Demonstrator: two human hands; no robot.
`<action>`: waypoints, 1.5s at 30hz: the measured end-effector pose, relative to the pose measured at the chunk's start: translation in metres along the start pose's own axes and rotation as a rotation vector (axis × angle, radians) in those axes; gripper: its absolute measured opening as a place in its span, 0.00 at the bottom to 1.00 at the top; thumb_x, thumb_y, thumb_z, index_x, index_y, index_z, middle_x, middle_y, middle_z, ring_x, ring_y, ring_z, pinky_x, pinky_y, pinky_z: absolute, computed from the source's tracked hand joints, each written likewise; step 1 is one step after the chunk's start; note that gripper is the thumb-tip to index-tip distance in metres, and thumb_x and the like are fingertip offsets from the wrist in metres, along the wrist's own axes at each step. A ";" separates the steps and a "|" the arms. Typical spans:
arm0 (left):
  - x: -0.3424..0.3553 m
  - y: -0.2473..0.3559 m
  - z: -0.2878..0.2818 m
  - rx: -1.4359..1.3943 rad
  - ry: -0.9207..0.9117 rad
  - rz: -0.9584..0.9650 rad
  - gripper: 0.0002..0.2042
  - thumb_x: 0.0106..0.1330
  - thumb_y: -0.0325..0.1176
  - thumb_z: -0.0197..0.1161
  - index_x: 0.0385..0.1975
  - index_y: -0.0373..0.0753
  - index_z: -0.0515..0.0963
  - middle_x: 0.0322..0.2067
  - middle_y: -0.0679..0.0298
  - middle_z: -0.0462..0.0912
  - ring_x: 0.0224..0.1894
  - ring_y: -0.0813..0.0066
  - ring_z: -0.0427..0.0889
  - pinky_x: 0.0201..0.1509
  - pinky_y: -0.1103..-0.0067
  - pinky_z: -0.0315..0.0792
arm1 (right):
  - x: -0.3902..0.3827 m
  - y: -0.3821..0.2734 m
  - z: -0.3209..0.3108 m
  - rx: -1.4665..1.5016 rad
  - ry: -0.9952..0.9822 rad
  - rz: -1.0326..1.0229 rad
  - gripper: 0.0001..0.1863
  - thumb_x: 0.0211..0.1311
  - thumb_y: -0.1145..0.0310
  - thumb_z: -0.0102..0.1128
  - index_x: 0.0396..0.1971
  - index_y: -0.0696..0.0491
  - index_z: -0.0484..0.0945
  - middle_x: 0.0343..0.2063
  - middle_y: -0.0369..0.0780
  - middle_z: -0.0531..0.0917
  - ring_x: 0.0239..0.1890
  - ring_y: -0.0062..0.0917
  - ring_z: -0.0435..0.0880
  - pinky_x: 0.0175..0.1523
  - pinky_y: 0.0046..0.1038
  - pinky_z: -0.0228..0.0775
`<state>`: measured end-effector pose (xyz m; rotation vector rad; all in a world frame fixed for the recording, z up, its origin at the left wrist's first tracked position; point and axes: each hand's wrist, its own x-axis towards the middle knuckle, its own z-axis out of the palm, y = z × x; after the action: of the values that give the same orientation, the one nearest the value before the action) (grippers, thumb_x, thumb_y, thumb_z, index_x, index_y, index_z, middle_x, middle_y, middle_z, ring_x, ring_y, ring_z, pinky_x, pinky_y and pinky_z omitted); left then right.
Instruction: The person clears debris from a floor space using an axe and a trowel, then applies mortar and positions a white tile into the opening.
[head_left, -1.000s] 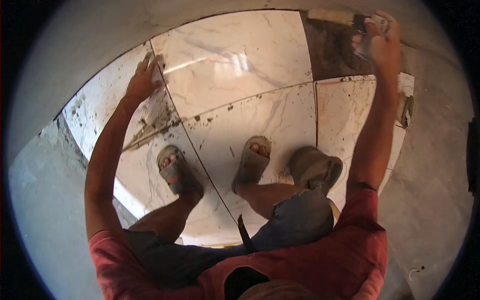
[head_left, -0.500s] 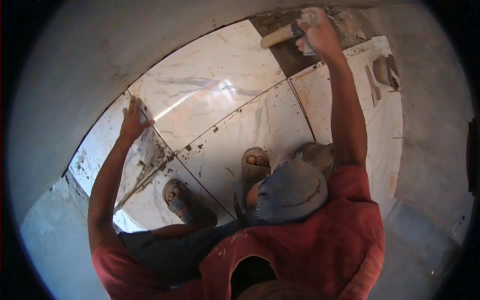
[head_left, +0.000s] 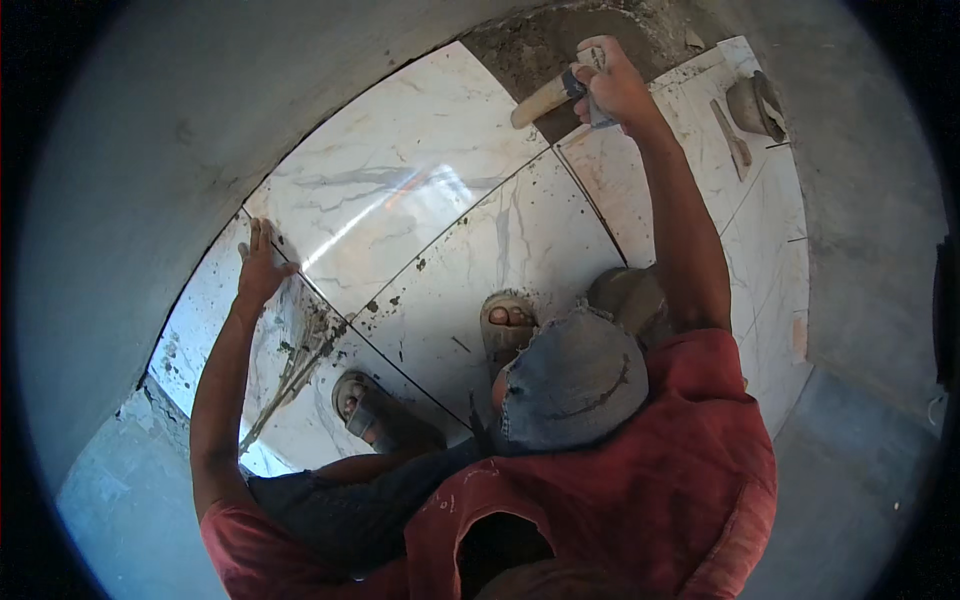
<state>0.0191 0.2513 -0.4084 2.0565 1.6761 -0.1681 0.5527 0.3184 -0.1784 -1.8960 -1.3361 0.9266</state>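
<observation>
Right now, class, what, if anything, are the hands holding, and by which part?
The right hand grips a mallet by its pale head, wooden handle free; the left hand holds nothing.

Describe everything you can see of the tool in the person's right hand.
The tool has a pale tan, rounded shaft that looks wooden, a black band next to the grip, and a greyish-white block mostly hidden by the fingers. The right hand is closed around that block. The shaft sticks out to the left and toward the person, its end over the edge of the marbled tile; whether it touches the tile I cannot tell.
</observation>
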 end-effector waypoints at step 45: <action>0.056 0.206 -0.022 0.303 -0.331 0.139 0.52 0.52 0.50 0.70 0.71 0.56 0.38 0.70 0.47 0.30 0.68 0.27 0.39 0.57 0.37 0.58 | 0.015 0.120 0.064 -0.242 0.148 0.055 0.26 0.66 0.49 0.50 0.47 0.59 0.69 0.27 0.52 0.80 0.31 0.43 0.81 0.37 0.41 0.71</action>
<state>0.2238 0.2832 -0.3521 2.2035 1.3657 -0.7126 0.5646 0.3050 -0.3137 -2.1485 -1.3627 0.6587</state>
